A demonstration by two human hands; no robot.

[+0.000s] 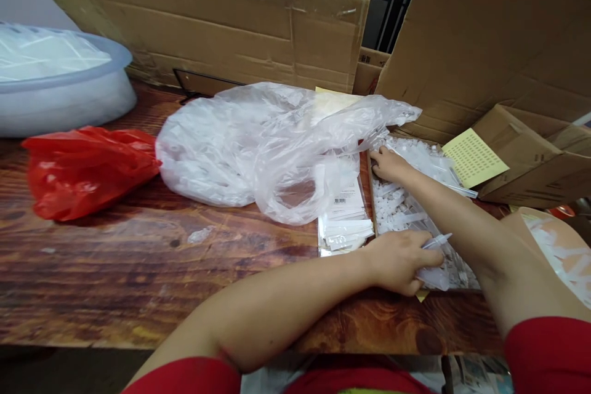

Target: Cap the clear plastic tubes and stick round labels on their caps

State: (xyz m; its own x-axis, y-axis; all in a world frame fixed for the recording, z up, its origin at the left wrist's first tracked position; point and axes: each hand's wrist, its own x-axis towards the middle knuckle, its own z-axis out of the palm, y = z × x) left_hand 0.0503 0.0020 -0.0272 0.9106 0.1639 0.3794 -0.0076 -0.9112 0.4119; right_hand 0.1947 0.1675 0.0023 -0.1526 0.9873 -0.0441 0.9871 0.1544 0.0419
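- The left hand (399, 261) was closed round translucent plastic pieces (434, 278), its fingers curled in against them.
- One pointed tip stuck out beyond the index finger, toward the right arm; a wider part showed below the fingers, over the near end of a shallow box (373, 198).
- The right hand (389, 165) reached across to that box's far left corner, its fingers bent and slightly spread, fingertips down at the corner; whether they had hold of anything could not be told.
- Small white parts (391, 200) filled the box, lying just below the right hand and between the two hands.
- Flat packets (346, 221) lay just left of the box, beyond the left wrist.
- Farther left on the wooden table (184, 283) sat a clear plastic bag (217, 148), with a red bag (87, 172) against its left end.
- A yellow sheet (475, 159) leaned beyond the right forearm, against a cardboard box (521, 163).
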